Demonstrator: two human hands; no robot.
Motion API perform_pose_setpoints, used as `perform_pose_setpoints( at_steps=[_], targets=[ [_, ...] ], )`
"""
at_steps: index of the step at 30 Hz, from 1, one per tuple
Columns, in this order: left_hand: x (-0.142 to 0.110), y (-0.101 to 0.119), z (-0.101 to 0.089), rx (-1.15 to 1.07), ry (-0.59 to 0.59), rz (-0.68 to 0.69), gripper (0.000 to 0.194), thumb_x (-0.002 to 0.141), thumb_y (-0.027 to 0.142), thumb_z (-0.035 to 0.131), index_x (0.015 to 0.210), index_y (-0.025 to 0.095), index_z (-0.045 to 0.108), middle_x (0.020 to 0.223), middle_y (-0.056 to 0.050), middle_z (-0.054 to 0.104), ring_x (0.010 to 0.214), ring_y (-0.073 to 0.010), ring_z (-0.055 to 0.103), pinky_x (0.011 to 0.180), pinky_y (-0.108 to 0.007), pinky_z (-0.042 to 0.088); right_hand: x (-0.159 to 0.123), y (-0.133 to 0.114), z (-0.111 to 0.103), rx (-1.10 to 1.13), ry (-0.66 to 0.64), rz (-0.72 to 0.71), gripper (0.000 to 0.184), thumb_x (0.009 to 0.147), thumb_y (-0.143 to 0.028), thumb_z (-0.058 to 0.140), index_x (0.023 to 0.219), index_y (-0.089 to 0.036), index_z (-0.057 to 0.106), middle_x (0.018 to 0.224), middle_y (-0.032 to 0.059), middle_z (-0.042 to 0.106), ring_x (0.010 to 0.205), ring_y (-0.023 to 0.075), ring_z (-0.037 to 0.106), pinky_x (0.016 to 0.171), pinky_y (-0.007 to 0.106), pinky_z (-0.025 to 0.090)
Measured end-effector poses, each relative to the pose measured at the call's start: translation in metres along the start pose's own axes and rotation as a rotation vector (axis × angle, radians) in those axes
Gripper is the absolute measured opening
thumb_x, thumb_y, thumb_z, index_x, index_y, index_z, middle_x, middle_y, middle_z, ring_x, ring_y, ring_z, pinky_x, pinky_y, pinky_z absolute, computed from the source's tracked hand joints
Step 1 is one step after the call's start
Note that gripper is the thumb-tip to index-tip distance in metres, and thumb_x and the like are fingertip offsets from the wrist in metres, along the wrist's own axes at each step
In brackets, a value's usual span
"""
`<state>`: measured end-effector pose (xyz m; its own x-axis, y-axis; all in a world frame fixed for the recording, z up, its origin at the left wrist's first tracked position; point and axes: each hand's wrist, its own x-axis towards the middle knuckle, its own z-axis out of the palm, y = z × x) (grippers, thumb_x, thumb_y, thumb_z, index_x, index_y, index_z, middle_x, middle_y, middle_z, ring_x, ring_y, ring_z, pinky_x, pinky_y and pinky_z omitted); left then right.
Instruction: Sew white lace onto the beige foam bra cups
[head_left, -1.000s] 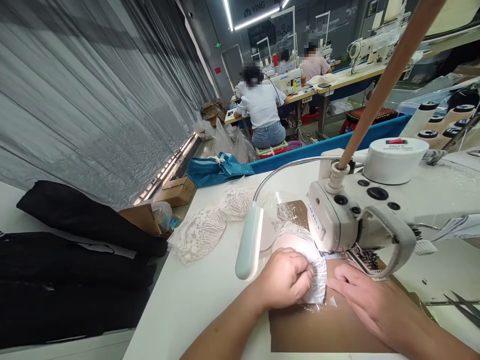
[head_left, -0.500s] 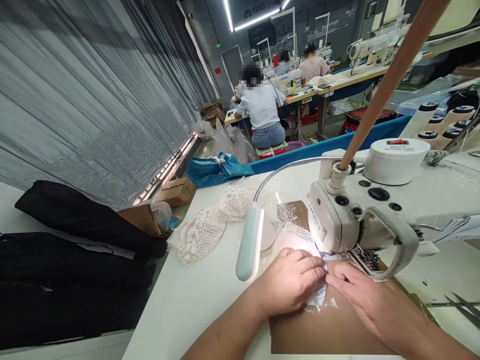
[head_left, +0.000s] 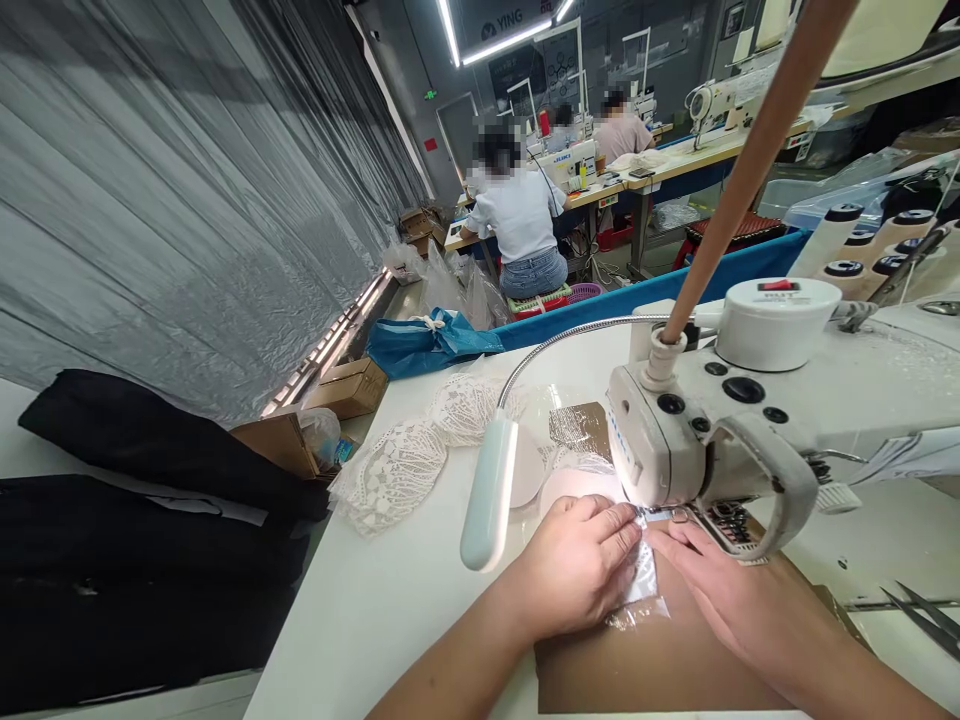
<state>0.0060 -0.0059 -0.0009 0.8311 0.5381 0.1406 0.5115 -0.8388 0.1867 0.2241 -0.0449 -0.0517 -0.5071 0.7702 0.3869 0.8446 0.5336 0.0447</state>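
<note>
A white lace piece [head_left: 643, 578] lies under the needle end of the white sewing machine [head_left: 652, 440]. My left hand [head_left: 585, 565] is closed on its left edge, fingers bent and pressed together close to the needle area. Against the opposite edge, my right hand [head_left: 720, 575] lies flat with its fingers stretched out on the brown board [head_left: 637, 670]. The machine head and my fingers hide the stitching point. A pale moulded cup [head_left: 566, 485] with lace sits just behind my left hand.
White lace cups [head_left: 397, 470] lie left of the gooseneck lamp [head_left: 487, 495]. Scissors [head_left: 926, 615] rest at the right. Thread cones [head_left: 844, 270] stand behind the machine. A blue cloth bag [head_left: 431, 340] is at the table's far edge. Co-workers sit at sewing machines beyond.
My right hand's fingers have straightened and lie flatter beside the lace. The lace piece shows a little more between my hands. The whole view has shifted slightly.
</note>
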Motion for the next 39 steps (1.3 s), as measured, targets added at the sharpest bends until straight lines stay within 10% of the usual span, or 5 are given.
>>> perform_pose_setpoints(
  at_steps=[14,27,39],
  targets=[
    [0.000,-0.006,0.006,0.016,0.031,-0.047,0.043,0.095,0.038,0.043,0.128,0.014,0.054,0.123,-0.013,0.062,0.103,-0.0271,0.054,0.081,-0.039,0.043,-0.012,0.006,-0.008,0.263,-0.165,-0.091,0.045,0.090,-0.008,0.029,0.122,-0.022,0.059,0.091,0.0092,0.065,0.056,0.0156,0.058,0.051,0.028,0.042],
    [0.000,-0.001,0.002,-0.018,0.019,-0.007,0.034,0.099,0.031,0.037,0.123,0.014,0.055,0.130,-0.009,0.059,0.109,-0.0250,0.051,0.082,-0.036,0.040,-0.001,-0.001,-0.019,0.349,0.007,-0.045,0.035,0.073,-0.003,0.040,0.089,-0.026,0.062,0.072,-0.0006,0.060,0.045,0.0149,0.039,0.047,0.032,0.017],
    [0.002,-0.001,0.003,-0.005,0.029,-0.047,0.028,0.098,0.024,0.039,0.118,0.017,0.058,0.127,-0.006,0.061,0.107,-0.0244,0.051,0.081,-0.036,0.038,-0.005,0.002,-0.002,-0.007,-0.014,-0.038,0.055,0.072,-0.001,0.040,0.115,-0.026,0.063,0.089,0.0087,0.071,0.070,0.0235,0.067,0.049,0.032,0.042]
  ],
)
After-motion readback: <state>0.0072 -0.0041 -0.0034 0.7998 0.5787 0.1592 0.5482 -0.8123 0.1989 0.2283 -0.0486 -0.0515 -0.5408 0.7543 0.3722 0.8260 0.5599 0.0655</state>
